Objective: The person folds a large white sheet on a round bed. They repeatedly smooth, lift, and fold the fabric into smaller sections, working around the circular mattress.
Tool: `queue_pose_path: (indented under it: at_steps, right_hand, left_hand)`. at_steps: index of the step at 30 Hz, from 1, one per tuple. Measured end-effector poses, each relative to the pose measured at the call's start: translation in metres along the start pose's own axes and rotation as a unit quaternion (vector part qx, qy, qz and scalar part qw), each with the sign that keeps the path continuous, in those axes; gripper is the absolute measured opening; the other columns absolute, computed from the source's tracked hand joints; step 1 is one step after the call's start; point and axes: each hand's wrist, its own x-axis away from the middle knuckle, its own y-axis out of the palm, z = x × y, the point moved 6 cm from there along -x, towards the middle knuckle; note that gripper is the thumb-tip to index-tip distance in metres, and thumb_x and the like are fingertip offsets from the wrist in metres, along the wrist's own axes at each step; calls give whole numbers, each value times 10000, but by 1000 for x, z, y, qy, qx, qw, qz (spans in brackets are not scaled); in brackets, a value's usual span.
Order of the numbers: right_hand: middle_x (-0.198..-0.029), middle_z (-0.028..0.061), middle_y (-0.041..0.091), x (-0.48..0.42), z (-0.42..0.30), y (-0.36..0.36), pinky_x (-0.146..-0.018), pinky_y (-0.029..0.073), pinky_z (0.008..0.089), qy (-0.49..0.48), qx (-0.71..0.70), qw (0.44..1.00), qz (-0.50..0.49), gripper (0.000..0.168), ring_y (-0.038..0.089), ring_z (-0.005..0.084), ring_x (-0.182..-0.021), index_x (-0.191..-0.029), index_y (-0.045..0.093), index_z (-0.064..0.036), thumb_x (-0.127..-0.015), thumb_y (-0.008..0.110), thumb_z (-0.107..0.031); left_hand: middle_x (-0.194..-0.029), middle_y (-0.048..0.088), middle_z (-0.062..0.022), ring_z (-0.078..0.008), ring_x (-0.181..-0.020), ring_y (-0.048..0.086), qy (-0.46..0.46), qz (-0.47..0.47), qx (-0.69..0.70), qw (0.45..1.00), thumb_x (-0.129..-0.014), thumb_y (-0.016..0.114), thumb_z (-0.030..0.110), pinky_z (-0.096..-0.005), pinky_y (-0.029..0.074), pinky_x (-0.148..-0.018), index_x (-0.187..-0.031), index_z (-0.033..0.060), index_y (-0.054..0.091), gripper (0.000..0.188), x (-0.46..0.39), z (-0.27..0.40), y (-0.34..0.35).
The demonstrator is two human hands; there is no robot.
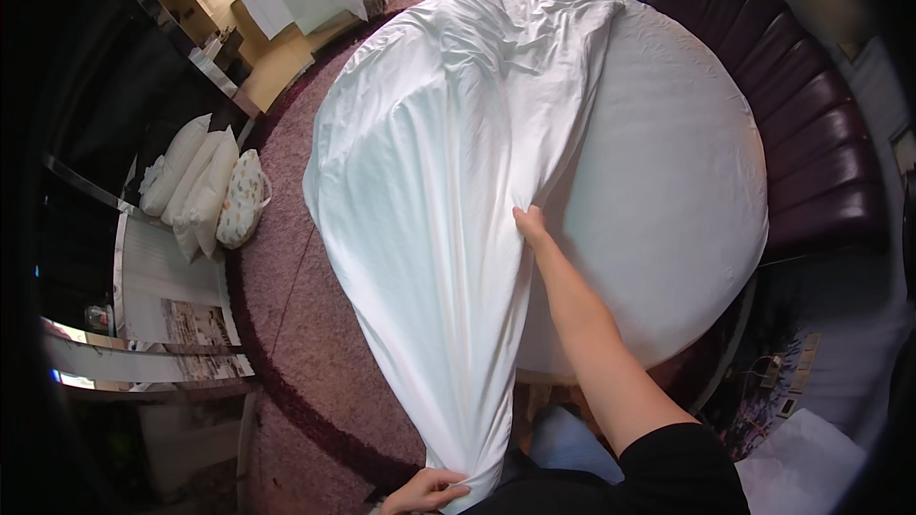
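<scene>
A large white duvet cover or sheet (408,179) lies loosely over the left part of a round bed, with creases bunched at the far end. Its near end narrows towards my body, where my left hand (429,490) grips the gathered corner at the bottom of the view. Farther out, my right hand (530,222) pinches the right edge of the cloth, above the mattress. The round mattress (658,172) shows on the right, covered in smooth white fabric. Folds hide what lies beneath the loose cloth.
A dark purple padded headboard (809,114) curves along the right. Pillows (204,182) and a patterned bag (242,200) lie left of the purple carpet (293,286). White material (801,465) is at the lower right. Wall sockets (806,361) are near the bed's right side.
</scene>
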Motion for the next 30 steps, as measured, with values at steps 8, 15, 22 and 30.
queue_pose_path:
  at_steps: [8,15,22,30]
  right_hand:
    - [-868,88,646,25,-2,-184,-687,472,326,-66,-186,980,8,245,579,154,-765,-941,618,62,-854,586,-166]
    - [-981,98,613,18,-14,-264,-780,465,361,-41,-121,990,55,352,575,190,-892,-1072,545,-4,-903,576,-312]
    - [-1451,205,298,134,79,-111,-1029,281,596,350,-346,809,-321,1176,343,380,-1294,-1463,177,-63,-644,557,-816]
    - [-942,168,656,156,36,-37,-729,512,346,198,-273,937,-92,477,633,226,-813,-1057,591,114,-834,653,-302]
  left_hand:
    - [-596,394,85,-10,-540,308,-266,-45,182,946,-951,560,241,-207,246,-466,-846,25,607,245,17,-33,14]
    - [-682,462,92,-5,-602,366,-180,-75,255,947,-975,508,237,-188,295,-515,-993,10,609,249,-8,-60,37]
    - [-654,375,103,-13,-566,303,-189,-75,254,946,-976,501,299,-187,249,-487,-1046,17,604,308,-31,-30,41]
    - [-621,345,82,-24,-583,290,-138,-133,158,969,-968,519,295,-199,250,-491,-908,17,614,300,-46,-19,43]
